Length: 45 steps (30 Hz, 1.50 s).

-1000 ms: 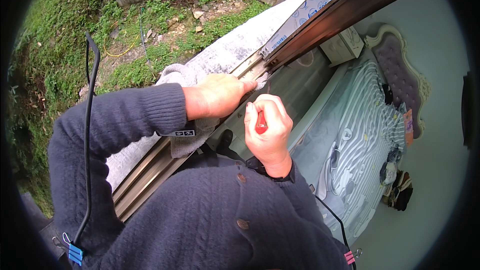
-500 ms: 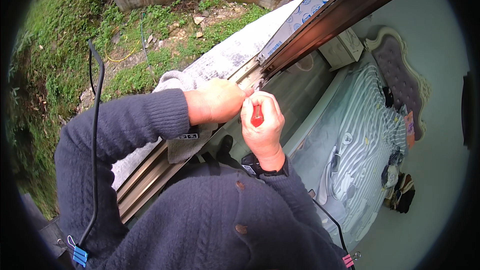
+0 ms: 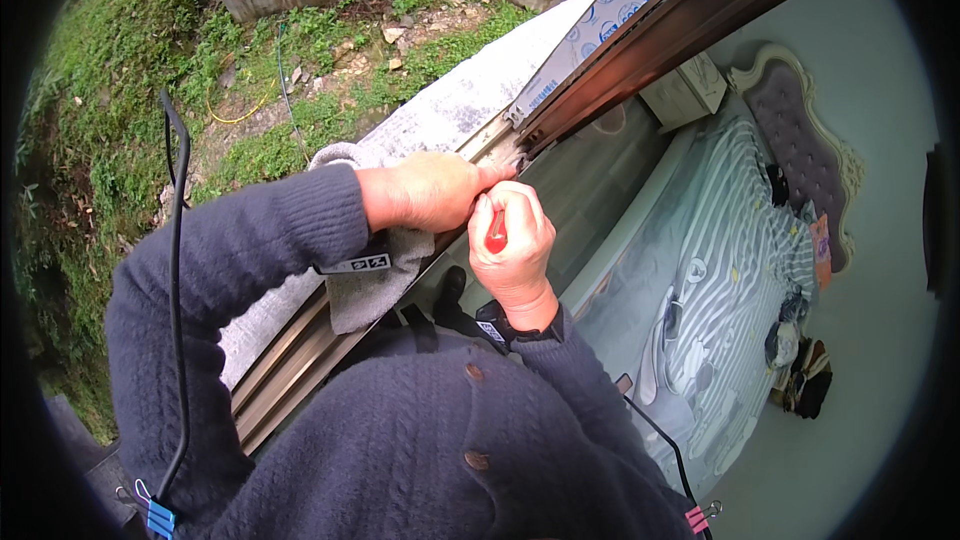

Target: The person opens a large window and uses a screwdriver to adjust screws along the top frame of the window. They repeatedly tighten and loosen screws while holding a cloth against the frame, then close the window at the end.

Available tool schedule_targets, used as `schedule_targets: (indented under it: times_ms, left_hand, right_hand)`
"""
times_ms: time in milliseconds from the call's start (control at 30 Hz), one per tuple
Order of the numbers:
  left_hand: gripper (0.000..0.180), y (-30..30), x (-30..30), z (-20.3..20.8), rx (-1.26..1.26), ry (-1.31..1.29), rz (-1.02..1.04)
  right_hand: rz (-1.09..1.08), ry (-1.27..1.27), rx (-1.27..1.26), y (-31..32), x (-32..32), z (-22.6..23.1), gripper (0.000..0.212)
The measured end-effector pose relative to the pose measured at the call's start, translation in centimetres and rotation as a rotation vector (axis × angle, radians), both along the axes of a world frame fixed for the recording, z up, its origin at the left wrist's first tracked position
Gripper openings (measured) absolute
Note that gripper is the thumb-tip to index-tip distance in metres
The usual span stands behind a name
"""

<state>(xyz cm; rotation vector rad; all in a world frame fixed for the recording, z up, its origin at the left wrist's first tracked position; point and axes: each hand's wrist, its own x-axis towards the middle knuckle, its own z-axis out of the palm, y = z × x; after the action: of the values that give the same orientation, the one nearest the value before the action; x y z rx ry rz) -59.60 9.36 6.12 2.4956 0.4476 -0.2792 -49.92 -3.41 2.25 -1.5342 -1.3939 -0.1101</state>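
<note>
My right hand is closed round the red handle of a screwdriver; its shaft and tip are hidden by my hands. Just left of it, my left hand lies over the brown metal window track, thumb side toward the right hand. Its fingers curl down out of sight, so what they pinch or press cannot be made out. Both hands are close together at the foot of the brown window frame. A grey towel is draped over the track beneath my left wrist.
Outside the window are a pale ledge and a grassy slope. Inside, a bed with striped bedding stands at the right, by a tufted headboard and a white cabinet. A black cable hangs by my left arm.
My right hand has shifted slightly left with the screwdriver, its red handle turned a little. My left hand has moved slightly left, and more of the towel shows below its wrist.
</note>
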Motion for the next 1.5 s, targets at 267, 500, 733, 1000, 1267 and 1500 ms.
schedule_targets:
  times_ms: [267,500,733,1000,1267,1500]
  left_hand:
    - [0.063,-0.8,1.0,1.7,0.06,0.137,-0.031]
    - [0.063,-0.6,1.2,1.3,0.05,0.12,-0.03]
    - [0.063,-0.5,1.4,1.4,0.033,0.16,-0.041]
    - [0.062,-0.1,1.2,0.7,-0.039,0.084,-0.032]
    - [0.066,0.2,0.2,-0.7,0.007,-0.011,-0.008]
    - [0.07,0.3,1.0,0.8,0.046,0.095,-0.052]
  right_hand:
    - [0.027,0.082,0.012,-1.2,-0.1,1.6,0.015]
    - [-0.026,0.132,0.063,-0.2,-0.4,2.0,0.013]
    - [-0.038,0.137,0.05,-0.7,-0.3,2.0,0.011]
    - [-0.037,0.124,0.033,0.4,0.5,1.3,0.014]
    - [-0.124,0.089,0.116,1.1,-1.1,-0.8,0.012]
    - [-0.053,0.163,-0.078,-0.5,-1.0,2.0,0.013]
